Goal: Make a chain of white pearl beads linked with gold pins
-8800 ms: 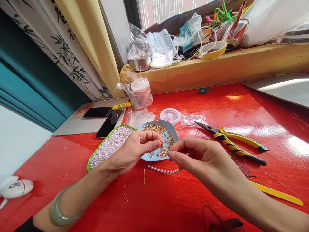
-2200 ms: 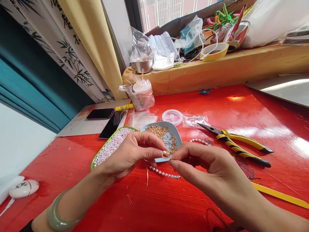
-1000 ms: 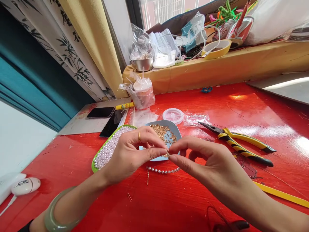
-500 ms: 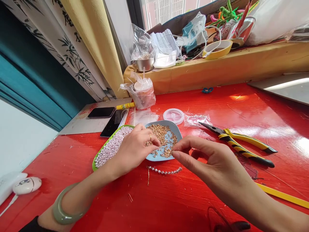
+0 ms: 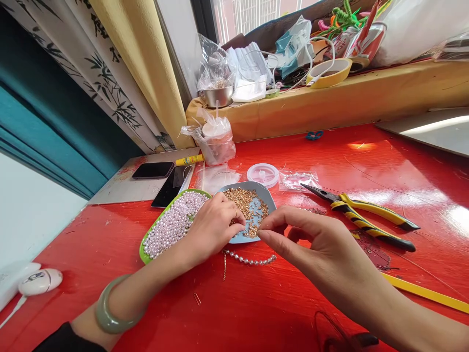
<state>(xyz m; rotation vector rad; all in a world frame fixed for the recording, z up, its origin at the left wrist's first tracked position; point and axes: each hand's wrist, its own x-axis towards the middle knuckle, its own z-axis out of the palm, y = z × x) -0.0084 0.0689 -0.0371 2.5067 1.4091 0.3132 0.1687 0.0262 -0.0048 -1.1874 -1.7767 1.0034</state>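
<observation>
Compared with one second ago, the left hand has left the right hand, and its fingertips are now down among the gold beads in the blue dish (whether it grips one, I cannot tell). The right hand hovers just beside the dish, thumb and forefinger pinched narrow on something too small to see. The pearl strand lies on the red table just below both hands.

A red table is seen. Toward its left edge, a green tray of pearls and a blue dish of gold beads are set touching. A pearl strand is laid just before the dish, and pliers are laid toward the right edge.
</observation>
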